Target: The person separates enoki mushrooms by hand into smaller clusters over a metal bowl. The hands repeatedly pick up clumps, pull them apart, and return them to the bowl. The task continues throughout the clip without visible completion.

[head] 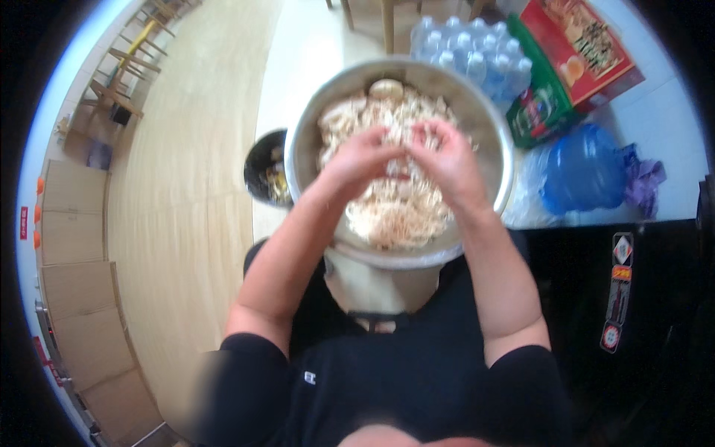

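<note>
A wide stainless steel bowl (500,179) sits in front of me, filled with pale shredded food (396,223). A larger rounded pale piece (386,89) lies at its far rim. Over the middle of the bowl, my left hand (366,153) and my right hand (447,153) come close together, thumbs nearly meeting. The fingers of both are bent around a whitish piece of the food (397,166); motion blur hides its exact shape and the grip. Finer shreds are heaped at the near side of the bowl.
Left of the bowl stands a dark basin (262,173) with scraps in it. Wrapped water bottles (472,53), a green carton (539,112), a red box (586,50) and a blue water jug (584,170) line the right. A black glossy surface (575,290) is beside me.
</note>
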